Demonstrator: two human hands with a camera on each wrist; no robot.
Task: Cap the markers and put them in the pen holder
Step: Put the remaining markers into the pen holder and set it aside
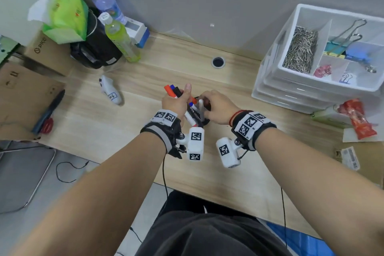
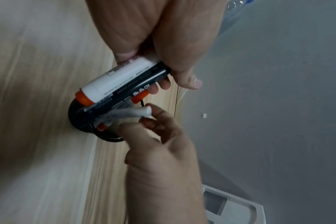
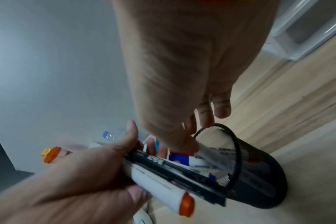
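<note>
My left hand [image 1: 180,97] grips a bundle of capped markers [image 1: 173,91] with red, blue and black caps, tilted over the black mesh pen holder [image 1: 206,121]. In the left wrist view the bundle [image 2: 125,78] shows a white barrel with an orange end and a black barrel. My right hand [image 1: 204,100] pinches the top of a white marker [image 2: 132,112] whose lower end is inside the holder [image 2: 109,136]. In the right wrist view the right hand [image 3: 194,136] holds that marker [image 3: 207,153] at the holder's rim [image 3: 238,151], beside a blue-capped marker. The holder is mostly hidden by both hands.
A stacked white organiser [image 1: 311,83] with paper clips and binder clips stands at the right. A green bottle [image 1: 122,41], a tissue pack, a black bag and boxes crowd the back left. A white controller [image 1: 110,92] lies left of my hands. A cable hole [image 1: 218,62] is behind them.
</note>
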